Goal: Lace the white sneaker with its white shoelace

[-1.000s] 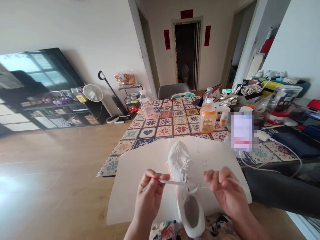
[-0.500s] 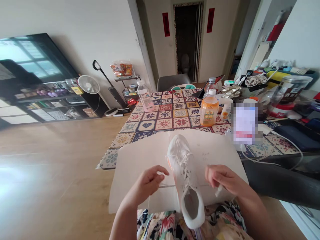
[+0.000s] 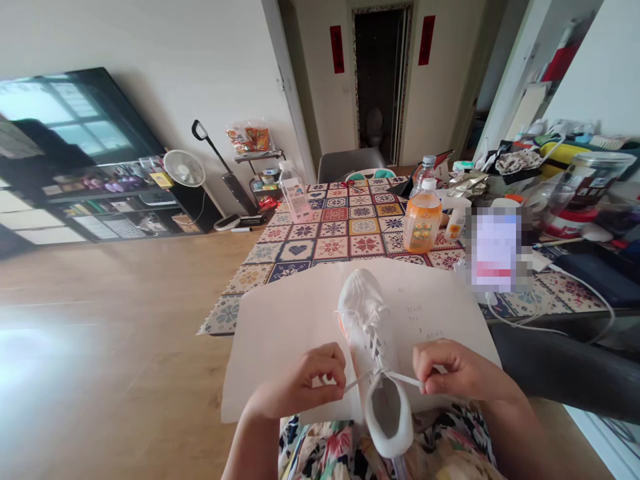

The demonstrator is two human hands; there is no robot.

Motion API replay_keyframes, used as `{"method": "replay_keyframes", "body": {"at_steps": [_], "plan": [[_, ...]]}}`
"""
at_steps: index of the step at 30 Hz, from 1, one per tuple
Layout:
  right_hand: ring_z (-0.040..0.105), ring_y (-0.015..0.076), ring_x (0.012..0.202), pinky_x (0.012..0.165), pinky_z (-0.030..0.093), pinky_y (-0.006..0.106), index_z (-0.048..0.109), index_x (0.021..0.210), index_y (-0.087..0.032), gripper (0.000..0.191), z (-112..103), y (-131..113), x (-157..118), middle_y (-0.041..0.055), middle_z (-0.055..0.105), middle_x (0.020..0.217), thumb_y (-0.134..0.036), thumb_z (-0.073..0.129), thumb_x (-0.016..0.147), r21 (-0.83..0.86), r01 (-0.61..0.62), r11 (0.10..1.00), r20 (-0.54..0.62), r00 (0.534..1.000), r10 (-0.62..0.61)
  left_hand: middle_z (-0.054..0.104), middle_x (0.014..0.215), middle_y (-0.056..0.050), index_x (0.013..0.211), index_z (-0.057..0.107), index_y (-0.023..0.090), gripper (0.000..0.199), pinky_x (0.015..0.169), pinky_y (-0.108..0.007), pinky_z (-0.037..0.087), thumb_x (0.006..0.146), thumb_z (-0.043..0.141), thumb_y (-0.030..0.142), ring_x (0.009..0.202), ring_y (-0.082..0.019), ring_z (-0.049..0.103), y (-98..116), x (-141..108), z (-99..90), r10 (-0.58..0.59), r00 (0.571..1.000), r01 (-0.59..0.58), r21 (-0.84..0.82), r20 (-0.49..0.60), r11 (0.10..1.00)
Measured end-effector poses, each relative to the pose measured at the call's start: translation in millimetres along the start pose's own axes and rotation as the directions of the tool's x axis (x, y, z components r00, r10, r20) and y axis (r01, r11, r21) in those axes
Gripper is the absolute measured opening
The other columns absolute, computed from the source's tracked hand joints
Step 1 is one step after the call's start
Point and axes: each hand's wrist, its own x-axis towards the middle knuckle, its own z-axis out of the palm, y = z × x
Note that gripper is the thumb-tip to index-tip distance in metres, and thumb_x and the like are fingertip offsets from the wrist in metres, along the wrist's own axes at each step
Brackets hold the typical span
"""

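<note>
Where both hands (image 3: 300,388) grip, laces (image 3: 403,379) run taut.

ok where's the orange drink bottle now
In the head view, the orange drink bottle stands on the patterned tablecloth, just beyond the white paper sheet and left of a white spray bottle.

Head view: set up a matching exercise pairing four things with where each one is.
Things:
1. shoe
2. lace
3. orange bottle
4. fan

Places:
A. on the tablecloth
B. by the black shelf
C. on the paper
D. between left hand and right hand

Pairs: 1-C, 2-D, 3-A, 4-B
</note>
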Motion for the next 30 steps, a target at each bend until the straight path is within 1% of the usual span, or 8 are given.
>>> {"method": "replay_keyframes", "body": {"at_steps": [5,8,10,12,15,21,24,30], "plan": [[0.068,0.0245,0.095,0.088,0.050,0.039,0.073,0.073,-0.023,0.040,12.9,5.4,8.4,0.0064,0.073,0.100,-0.060,0.072,0.087,0.182,0.162,0.970,-0.092,0.985,-0.147,0.066,0.116,-0.013,0.069,0.069,0.019,0.039,0.102,-0.044,0.043,0.089,0.069,0.052,0.115,-0.031,0.061,3.0,4.3,11.1,0.270,0.949,-0.305,-0.248,-0.165,0.919],[0.072,0.0231,0.093,0.105,0.044,0.047,0.076,0.083,-0.028,0.026,33.7,7.5,17.1,0.0026,0.079,0.091,-0.052,0.072,0.092,0.299,0.269,0.916,-0.222,0.953,-0.207,0.073,0.095,-0.009,0.079,0.069,0.020,0.027,0.097,-0.042,0.048,0.096,0.065,0.042,0.097,-0.025,0.068,6.6,13.8,31.1,0.347,0.909,-0.412,-0.371,-0.231,0.832],[0.073,0.0186,0.080,0.103,0.047,0.043,0.078,0.086,-0.030,0.022,45.2,7.8,22.1,-0.0008,0.077,0.080,-0.050,0.072,0.092,0.295,0.303,0.906,-0.272,0.936,-0.225,0.072,0.079,-0.005,0.082,0.070,0.020,0.025,0.087,-0.036,0.052,0.097,0.064,0.040,0.080,-0.019,0.068,9.0,19.9,44.4,0.359,0.889,-0.449,-0.380,-0.284,0.809],[0.070,0.0155,0.071,0.085,0.056,0.033,0.079,0.088,-0.030,0.018,52.1,7.3,25.1,-0.0014,0.072,0.078,-0.046,0.073,0.093,0.261,0.300,0.918,-0.297,0.929,-0.219,0.069,0.075,-0.004,0.082,0.072,0.020,0.024,0.078,-0.030,0.053,0.096,0.066,0.039,0.074,-0.017,0.066,10.8,23.9,53.9,0.341,0.874,-0.454,-0.334,-0.345,0.826],[0.067,0.0128,0.065,0.062,0.055,0.024,0.081,0.093,-0.029,0.010,56.7,4.9,26.3,-0.0004,0.065,0.083,-0.035,0.073,0.094,0.203,0.278,0.939,-0.332,0.922,-0.201,0.067,0.080,-0.005,0.082,0.076,0.020,0.022,0.072,-0.027,0.054,0.096,0.067,0.034,0.075,-0.017,0.067,11.9,25.8,60.4,0.325,0.866,-0.439,-0.265,-0.381,0.859],[0.067,0.0165,0.074,0.069,0.054,0.025,0.075,0.095,-0.027,0.011,63.1,-2.4,23.1,0.0012,0.068,0.082,-0.032,0.066,0.099,-0.223,0.265,0.938,-0.377,0.864,-0.334,0.064,0.072,-0.002,0.081,0.077,0.021,0.016,0.062,-0.023,0.051,0.086,0.079,0.036,0.065,-0.014,0.063,8.3,26.6,68.9,0.209,0.835,-0.360,-0.219,-0.509,0.907],[0.068,0.0160,0.074,0.069,0.054,0.024,0.068,0.091,-0.025,0.013,63.3,-4.2,22.1,0.0014,0.072,0.083,-0.033,0.063,0.101,-0.302,0.271,0.914,-0.352,0.860,-0.371,0.066,0.072,-0.002,0.089,0.076,0.021,0.031,0.057,-0.022,0.048,0.076,0.085,0.048,0.061,-0.013,0.059,6.9,28.8,72.1,0.116,0.819,-0.310,-0.263,-0.562,0.914],[0.068,0.0166,0.077,0.071,0.054,0.024,0.069,0.096,-0.025,0.013,60.1,-6.2,20.9,0.0028,0.072,0.087,-0.038,0.067,0.098,-0.316,0.286,0.904,-0.280,0.883,-0.377,0.068,0.068,-0.003,0.074,0.073,0.019,0.033,0.066,-0.026,0.048,0.083,0.077,0.051,0.064,-0.016,0.059,8.8,30.4,68.8,0.237,0.783,-0.333,-0.067,-0.575,0.940]]}}
